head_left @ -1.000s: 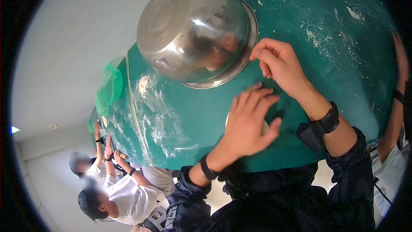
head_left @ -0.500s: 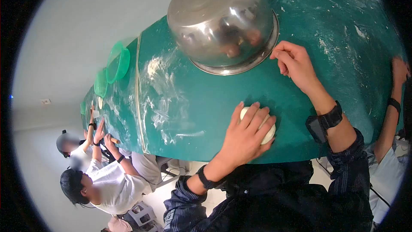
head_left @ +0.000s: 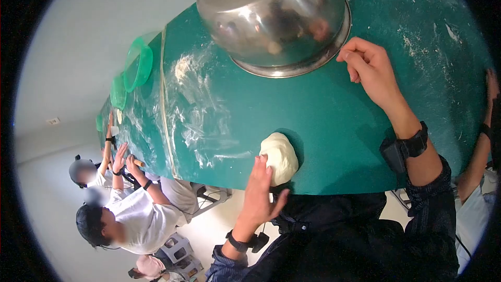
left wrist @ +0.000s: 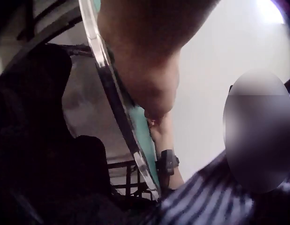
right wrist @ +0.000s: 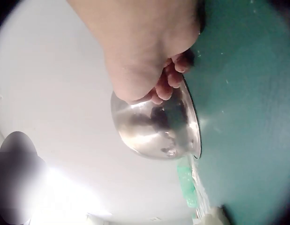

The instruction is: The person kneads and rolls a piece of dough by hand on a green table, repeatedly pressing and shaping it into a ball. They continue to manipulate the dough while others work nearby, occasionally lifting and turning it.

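Observation:
A smooth, pale lump of dough [head_left: 282, 159] lies on the green tabletop near its front edge. My left hand [head_left: 258, 193] is at its left side with fingers straight and fingertips touching the dough, thumb spread away. In the left wrist view the heel of that hand [left wrist: 149, 70] hides the dough. Farther back, a large steel bowl [head_left: 271, 21] stands upside down on its rim. Right by that rim is my right hand [head_left: 373, 70], its fingers loosely bent and holding nothing. The right wrist view shows those bent fingers [right wrist: 166, 86] overlapping the bowl.
White flour [head_left: 195, 104] is smeared left of the dough, beside a pale strip [head_left: 164, 104] across the table. Green plastic baskets [head_left: 138, 65] stand at the far left. People in white shirts [head_left: 143, 216] work along the left edge; another person's arm [head_left: 482, 138] reaches in at right.
My left hand was spread over the dough and has drawn back to its left side, uncovering it. The right hand stays by the bowl rim. The head view has shifted.

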`<state>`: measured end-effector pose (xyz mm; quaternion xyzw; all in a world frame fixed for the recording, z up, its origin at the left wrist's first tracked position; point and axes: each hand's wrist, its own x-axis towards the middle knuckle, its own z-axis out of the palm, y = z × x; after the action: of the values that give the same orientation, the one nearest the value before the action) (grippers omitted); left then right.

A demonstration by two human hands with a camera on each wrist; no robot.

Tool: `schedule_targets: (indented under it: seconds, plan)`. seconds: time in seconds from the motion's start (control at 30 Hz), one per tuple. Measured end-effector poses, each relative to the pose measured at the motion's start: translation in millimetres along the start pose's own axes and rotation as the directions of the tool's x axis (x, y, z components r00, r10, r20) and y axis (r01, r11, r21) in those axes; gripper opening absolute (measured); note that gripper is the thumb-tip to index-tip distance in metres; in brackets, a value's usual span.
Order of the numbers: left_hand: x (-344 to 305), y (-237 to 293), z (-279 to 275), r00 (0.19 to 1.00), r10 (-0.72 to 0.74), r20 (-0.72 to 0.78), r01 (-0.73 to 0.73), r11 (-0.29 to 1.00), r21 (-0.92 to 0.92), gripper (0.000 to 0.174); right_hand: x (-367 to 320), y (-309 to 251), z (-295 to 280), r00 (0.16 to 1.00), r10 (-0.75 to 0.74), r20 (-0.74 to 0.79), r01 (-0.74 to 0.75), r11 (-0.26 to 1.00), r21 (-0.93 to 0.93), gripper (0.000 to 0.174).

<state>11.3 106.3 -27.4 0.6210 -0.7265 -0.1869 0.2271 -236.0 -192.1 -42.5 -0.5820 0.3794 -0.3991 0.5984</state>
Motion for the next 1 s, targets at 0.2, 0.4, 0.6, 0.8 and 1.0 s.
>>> schedule_targets:
  seconds: [0.2, 0.4, 0.6, 0.8, 1.0]
  plan:
    - [67.7, 0.0, 5.9, 0.982, 0.156, 0.107, -0.162, 0.985, 0.05, 0.103, 0.5, 1.4, 3.3, 1.0, -0.012, -0.02, 0.013, 1.0, 0.02, 0.017]
    - [161.9, 30.2, 4.6, 0.921, 0.235, 0.309, -0.319, 0.912, 0.257, 0.093, 4.6, -2.3, -2.4, 0.998, -0.002, -0.056, 0.007, 0.995, 0.098, 0.02]
    - [219.4, 51.2, 30.0, 0.935, 0.255, 0.247, -0.324, 0.897, 0.3, 0.091, 8.2, -5.0, -10.3, 0.983, 0.107, -0.15, -0.064, 0.962, 0.264, 0.022]
    - [205.2, 60.1, 48.2, 0.975, 0.215, 0.052, -0.219, 0.907, 0.36, 0.076, 4.8, -6.1, -8.3, 0.988, 0.064, -0.137, -0.04, 0.985, 0.17, 0.024]
    - [149.1, 56.9, 39.8, 0.975, 0.161, 0.153, -0.214, 0.871, 0.442, 0.075, 2.7, -1.1, -13.2, 0.998, 0.041, -0.053, -0.034, 0.991, 0.133, 0.021]
